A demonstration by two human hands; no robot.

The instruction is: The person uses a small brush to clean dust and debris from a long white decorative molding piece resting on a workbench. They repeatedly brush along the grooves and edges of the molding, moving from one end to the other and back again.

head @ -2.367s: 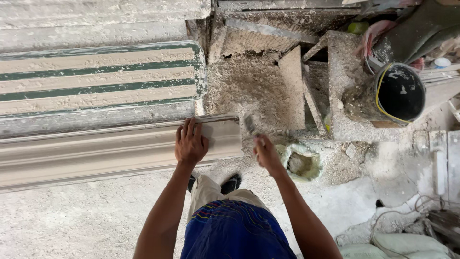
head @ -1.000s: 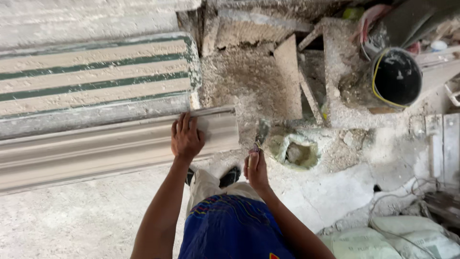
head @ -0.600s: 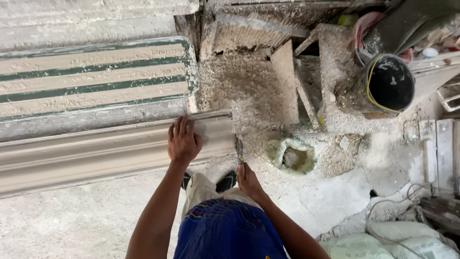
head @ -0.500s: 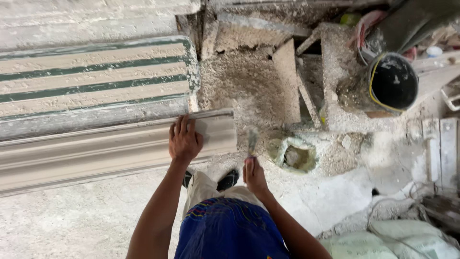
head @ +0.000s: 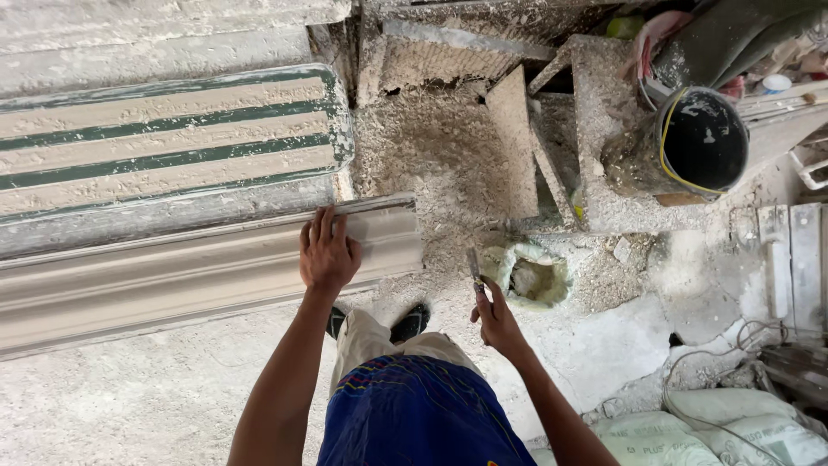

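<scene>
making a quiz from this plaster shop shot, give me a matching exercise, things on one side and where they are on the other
Things:
1. left hand
2. right hand
3. black bucket
4. sacks

Places:
A. lower right on the floor
B. flat on the plaster moulding
C. upper right, on its side
D. holding a narrow scraper

Pairs: 1-B, 2-D, 3-C, 4-A

This is a plaster-casting workshop, rough and dusty. A long pale moulding (head: 198,272) lies across the picture from 9 o'clock toward the middle, beside striped green-and-cream casting forms (head: 164,147) at 10 o'clock. White plaster crust coats the floor (head: 129,406) and the broken slabs (head: 448,147) at 12 o'clock. A plaster-smeared black bucket (head: 703,142) stands at 2 o'clock, a crusted small bowl (head: 535,276) sits near the centre, and filled sacks (head: 733,423) are heaped at 4 o'clock.
</scene>
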